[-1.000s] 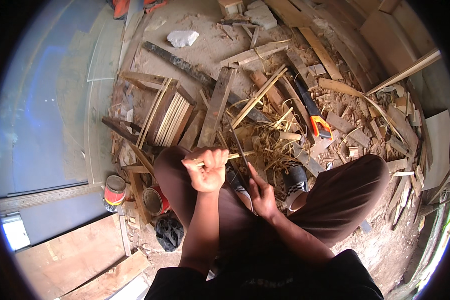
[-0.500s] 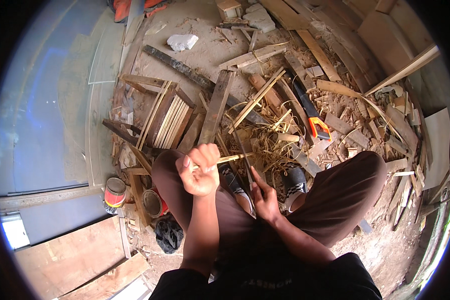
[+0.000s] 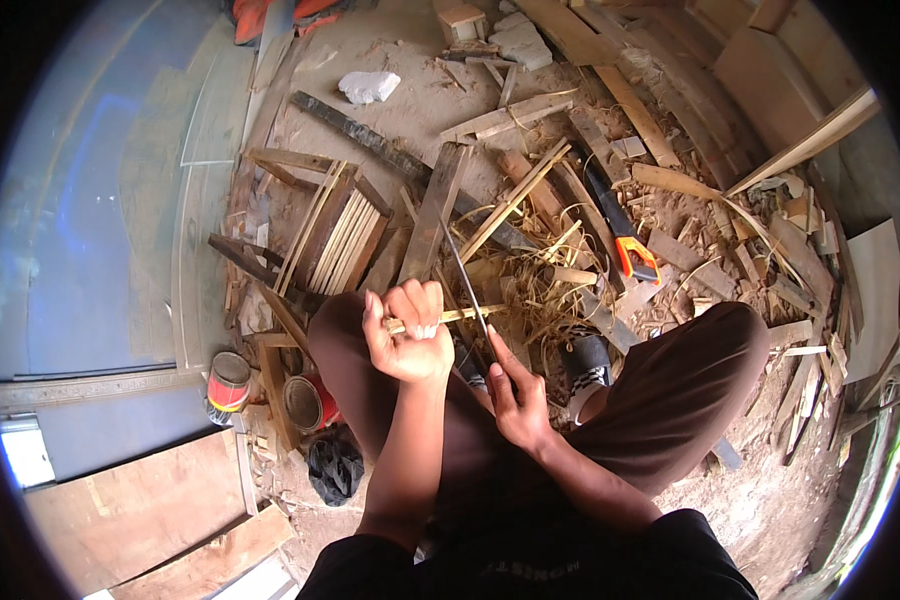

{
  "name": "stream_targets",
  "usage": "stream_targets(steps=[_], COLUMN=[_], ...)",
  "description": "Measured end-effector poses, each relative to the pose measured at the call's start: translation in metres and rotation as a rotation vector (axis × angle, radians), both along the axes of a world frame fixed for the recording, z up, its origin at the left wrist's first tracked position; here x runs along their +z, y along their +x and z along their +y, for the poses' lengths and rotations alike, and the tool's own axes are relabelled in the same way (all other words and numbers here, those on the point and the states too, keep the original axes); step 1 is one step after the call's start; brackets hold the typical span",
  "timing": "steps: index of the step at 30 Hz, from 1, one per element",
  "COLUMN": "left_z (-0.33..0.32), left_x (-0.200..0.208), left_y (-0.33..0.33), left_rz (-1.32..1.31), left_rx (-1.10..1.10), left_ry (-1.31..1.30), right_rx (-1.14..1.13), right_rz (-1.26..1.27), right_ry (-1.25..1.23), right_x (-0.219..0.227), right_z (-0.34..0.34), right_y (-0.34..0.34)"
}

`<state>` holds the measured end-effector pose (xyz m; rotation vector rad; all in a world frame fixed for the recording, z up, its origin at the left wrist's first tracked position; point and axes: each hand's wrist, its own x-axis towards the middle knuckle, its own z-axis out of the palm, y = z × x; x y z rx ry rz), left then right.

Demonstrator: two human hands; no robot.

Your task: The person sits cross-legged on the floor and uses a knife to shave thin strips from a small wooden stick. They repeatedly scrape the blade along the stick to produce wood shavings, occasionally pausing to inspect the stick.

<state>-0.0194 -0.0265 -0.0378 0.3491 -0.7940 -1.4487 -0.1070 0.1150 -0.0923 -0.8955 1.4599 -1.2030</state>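
My left hand (image 3: pixel 410 330) is closed around a thin pale strip of bamboo or wood (image 3: pixel 464 315), whose free end points right. In my right hand (image 3: pixel 521 405) is a knife (image 3: pixel 465 268) with a long, narrow, dark blade slanting up and to the left. The blade crosses the strip near its free end; whether its edge bites into it I cannot tell. My right index finger lies stretched along the knife, and the handle is mostly hidden by my palm. Beyond both hands lies a heap of curled shavings (image 3: pixel 540 300) between my feet.
An orange-handled saw (image 3: pixel 635 262) rests among scrap boards at right. At left a wooden frame (image 3: pixel 342 235) holds several pale strips. Two red cans (image 3: pixel 311 403) and a black plastic bag (image 3: pixel 334 470) stand by my left knee. A white stone (image 3: pixel 369 87) lies farther off.
The knife blade has swung to the left at its tip and shows more plainly. My left hand has shifted slightly right, still around the strip, and my right hand slightly left.
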Motion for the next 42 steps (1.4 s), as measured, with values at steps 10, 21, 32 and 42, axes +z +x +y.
stream_targets(steps=[10, 21, 32, 42], left_z=[0.000, 0.001, -0.002, -0.005], left_x=[-0.009, -0.011, -0.007, -0.004], left_y=[0.007, 0.006, 0.005, -0.007], left_rz=[0.002, -0.015, -0.041, -0.008], left_rx=[0.073, 0.103, 0.118, 0.162], left_ry=[0.020, 0.038, 0.035, 0.077], right_rx=[-0.028, -0.070, -0.004, -0.085], right_rz=[0.010, -0.022, 0.045, 0.166], right_ry=[0.048, -0.033, 0.135, -0.049], right_x=[-0.008, -0.030, -0.055, -0.053], right_z=[0.002, -0.003, 0.002, -0.005], right_y=[-0.006, 0.000, -0.002, 0.008])
